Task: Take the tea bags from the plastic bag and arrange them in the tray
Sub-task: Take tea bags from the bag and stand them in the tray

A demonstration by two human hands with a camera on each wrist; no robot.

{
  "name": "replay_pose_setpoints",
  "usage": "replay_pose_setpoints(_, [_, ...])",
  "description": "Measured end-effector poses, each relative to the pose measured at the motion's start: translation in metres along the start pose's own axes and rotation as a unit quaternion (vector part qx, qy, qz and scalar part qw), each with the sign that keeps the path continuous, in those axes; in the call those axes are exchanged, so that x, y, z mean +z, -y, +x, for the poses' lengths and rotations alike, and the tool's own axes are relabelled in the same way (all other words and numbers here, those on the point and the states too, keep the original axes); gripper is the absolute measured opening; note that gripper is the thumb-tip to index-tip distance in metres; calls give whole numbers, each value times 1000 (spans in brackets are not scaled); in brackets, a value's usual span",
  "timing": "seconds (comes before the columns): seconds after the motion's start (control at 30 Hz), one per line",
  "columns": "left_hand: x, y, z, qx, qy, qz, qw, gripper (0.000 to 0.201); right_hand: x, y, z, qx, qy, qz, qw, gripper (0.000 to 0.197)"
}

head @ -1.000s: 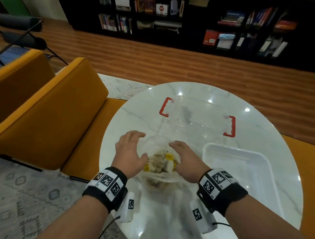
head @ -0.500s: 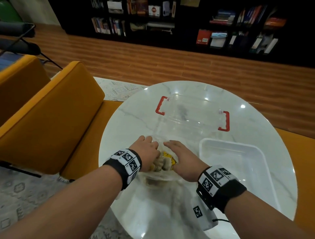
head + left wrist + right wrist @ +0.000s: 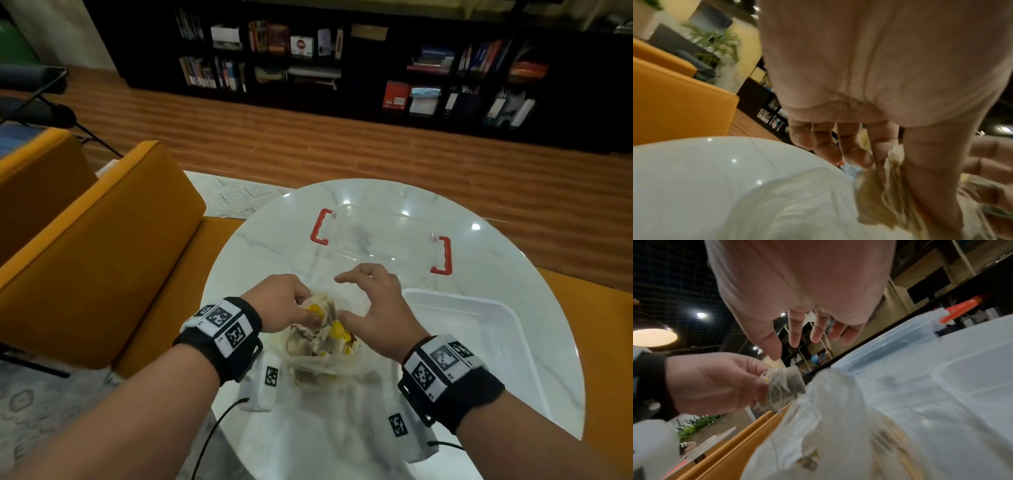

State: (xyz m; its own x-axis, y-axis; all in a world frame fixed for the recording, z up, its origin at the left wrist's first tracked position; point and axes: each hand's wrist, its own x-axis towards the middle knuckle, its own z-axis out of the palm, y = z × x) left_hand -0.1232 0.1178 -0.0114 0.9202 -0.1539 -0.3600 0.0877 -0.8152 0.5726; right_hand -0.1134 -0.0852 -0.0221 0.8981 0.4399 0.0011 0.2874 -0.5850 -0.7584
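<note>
A clear plastic bag (image 3: 322,363) lies on the round marble table (image 3: 260,253) between my hands, with several tea bags (image 3: 334,337) with yellow tags inside. My left hand (image 3: 305,308) pinches a small clump of tea bags (image 3: 784,386) just above the bag's mouth, with strings hanging from it. In the left wrist view the thumb presses that clump of tea bags (image 3: 879,194) against the fingers. My right hand (image 3: 342,298) hovers over the bag with its fingers spread and holds nothing. The white tray (image 3: 479,342) stands empty to the right.
A clear plastic box (image 3: 380,236) with red handles stands on the table behind the bag. An orange chair (image 3: 102,260) is close on the left. Dark bookshelves (image 3: 342,61) line the far wall across the wooden floor.
My left hand went into the bag, closed on a clump of tea bags and has lifted it out. My right hand has come off the bag and spread its fingers.
</note>
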Motion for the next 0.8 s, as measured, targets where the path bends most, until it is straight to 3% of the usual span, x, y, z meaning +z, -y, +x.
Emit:
replay_pose_setpoints(0.07, [0, -4, -6, 3, -4, -56, 998, 22, -3, 12, 1, -24, 26, 11, 999, 44])
replay_pose_setpoints(0.17, [3, -2, -8, 29, 3, -132, 991, 35, -1, 21, 0, 7, 70, 0, 998, 35])
replay_pose_setpoints(0.27, [13, 8, -7, 52, -5, -250, 967, 43, 2, 20, -3, 67, 58, 142, 986, 26])
replay_pose_setpoints(0.33, [26, 9, -5, 57, -15, -374, 926, 48, 6, 17, -4, 91, 55, 224, 969, 24])
replay_pose_setpoints(0.4, [40, 6, -4, 40, -34, -495, 868, 48, 10, 15, -5, 101, 43, 254, 961, 23])
replay_pose_setpoints(0.47, [51, -1, -2, 27, -61, -567, 821, 41, 14, 13, -6, 108, 23, 279, 954, 24])
replay_pose_setpoints(0.53, [58, -8, -1, 17, -79, -604, 793, 37, 17, 13, -7, 120, 6, 287, 950, 30])
replay_pose_setpoints(0.6, [60, -12, 0, 10, -83, -596, 798, 35, 19, 12, -8, 109, -9, 211, 971, 43])
replay_pose_setpoints(0.7, [60, -15, 2, -5, -64, -544, 836, 33, 17, 12, -8, 60, 5, 92, 994, 59])
replay_pose_setpoints(0.8, [56, -18, 3, -39, -21, -539, 841, 55, 12, 12, -4, 49, 26, 84, 995, 44])
